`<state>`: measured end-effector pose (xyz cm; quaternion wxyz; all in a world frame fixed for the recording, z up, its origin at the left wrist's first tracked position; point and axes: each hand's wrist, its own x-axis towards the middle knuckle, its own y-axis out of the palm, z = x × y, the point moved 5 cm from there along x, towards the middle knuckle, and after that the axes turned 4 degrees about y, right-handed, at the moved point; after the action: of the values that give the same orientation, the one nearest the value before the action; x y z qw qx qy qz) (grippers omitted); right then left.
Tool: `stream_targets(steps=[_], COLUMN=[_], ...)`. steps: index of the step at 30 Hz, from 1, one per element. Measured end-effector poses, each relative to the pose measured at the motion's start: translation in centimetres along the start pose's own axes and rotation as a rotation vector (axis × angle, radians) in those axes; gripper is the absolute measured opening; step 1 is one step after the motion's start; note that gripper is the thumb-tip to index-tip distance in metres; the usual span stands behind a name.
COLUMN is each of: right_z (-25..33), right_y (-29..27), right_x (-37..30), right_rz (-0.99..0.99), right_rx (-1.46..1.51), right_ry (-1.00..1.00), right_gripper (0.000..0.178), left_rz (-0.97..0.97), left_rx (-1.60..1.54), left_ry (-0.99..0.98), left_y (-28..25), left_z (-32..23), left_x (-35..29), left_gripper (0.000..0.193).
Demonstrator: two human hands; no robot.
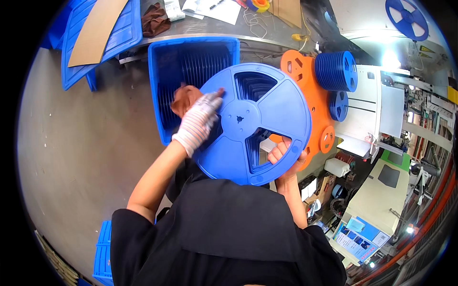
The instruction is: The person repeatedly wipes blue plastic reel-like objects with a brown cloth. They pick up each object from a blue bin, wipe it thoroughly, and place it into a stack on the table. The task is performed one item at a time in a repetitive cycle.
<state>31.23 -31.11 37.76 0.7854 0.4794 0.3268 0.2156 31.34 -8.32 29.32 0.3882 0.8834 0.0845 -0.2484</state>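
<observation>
A large blue plastic reel [248, 112] with wedge-shaped cutouts is tilted up in front of my chest. My right hand [286, 156], bare, grips its lower right rim, with fingers curled through a cutout. On the left side of the reel, my left hand [199, 119] wears a white striped glove and is closed on a brown cloth [185, 99]. The cloth bunches out beside the glove, at the reel's left edge. Behind stands a blue bin [151, 86] with rows of blue reels [202, 64] on edge; the held reel hides part of it.
At right, an orange stand [320, 107] carries stacks of blue reels [336, 71]. The workbench [217, 28] at the back holds papers, wire and another brown cloth [155, 20]. A blue lid-like panel with cardboard [98, 31] sits far left. A machine [377, 195] stands at lower right.
</observation>
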Motion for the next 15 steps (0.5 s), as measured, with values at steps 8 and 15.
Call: stream_targets(steps=[8, 15], right_z=[-1.3, -0.1], right_y=[4.4, 1.8], right_x=[0.2, -1.3], right_rz=[-0.319, -0.014], right_rx=[-0.249, -0.145], right_ry=[-0.028, 0.137], right_gripper=[0.074, 0.032], left_rz=[0.652, 0.562], left_rx=[1.164, 1.382], left_ry=[1.26, 1.152], left_y=[16.4, 9.8], left_z=[-4.5, -3.2], left_x=[-5.6, -5.6], left_gripper=[0.064, 0.057])
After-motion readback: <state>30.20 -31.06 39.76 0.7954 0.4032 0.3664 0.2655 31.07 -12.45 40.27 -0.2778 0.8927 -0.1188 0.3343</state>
